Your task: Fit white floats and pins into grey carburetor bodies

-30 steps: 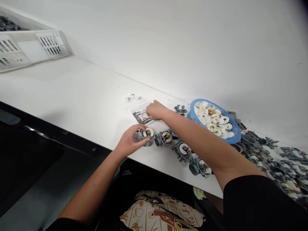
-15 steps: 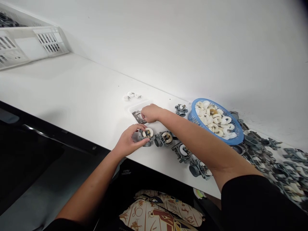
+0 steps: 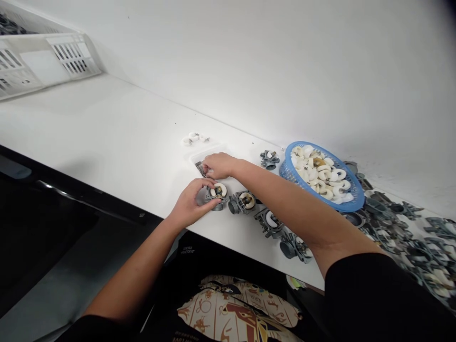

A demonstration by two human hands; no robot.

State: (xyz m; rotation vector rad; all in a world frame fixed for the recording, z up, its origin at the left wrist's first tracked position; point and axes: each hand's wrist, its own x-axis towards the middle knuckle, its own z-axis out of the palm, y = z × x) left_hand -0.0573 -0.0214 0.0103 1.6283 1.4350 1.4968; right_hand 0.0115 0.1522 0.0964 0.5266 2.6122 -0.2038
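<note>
Gripping a grey cast-metal housing (image 3: 215,205) at the near edge of the white tabletop (image 3: 124,128), the left hand (image 3: 190,202) has its thumb on the near side and its fingers on the far side. Seated in the upward-facing opening of that housing is a cream-white curved plastic ring (image 3: 223,189) around small brass-coloured fittings (image 3: 218,191); a round grey mouth shows below. The right hand (image 3: 218,166), fingers curled downward, reaches into a shallow translucent white plastic tray (image 3: 193,157) just beyond; whether it pinches anything cannot be told. Thin dark metal pins (image 3: 200,167) lie in the tray beside its fingertips.

To the right of the held piece, three similar grey metal housings (image 3: 242,203) run in a slanting row, pale rings set inside, and another small grey housing (image 3: 270,160) sits past the right forearm. Three loose white plastic rings (image 3: 194,137) lie beyond the tray. Farther right, a round blue plastic basket (image 3: 285,168) is filled with white and yellowish rings, near a heap of grey metal parts (image 3: 402,237). A white slatted plastic crate (image 3: 57,61) stands far left.

Small pale lettering (image 3: 188,250) on the black clothing is too small to read surely; below it is a cream panel (image 3: 228,313) printed with reddish-brown figures.
</note>
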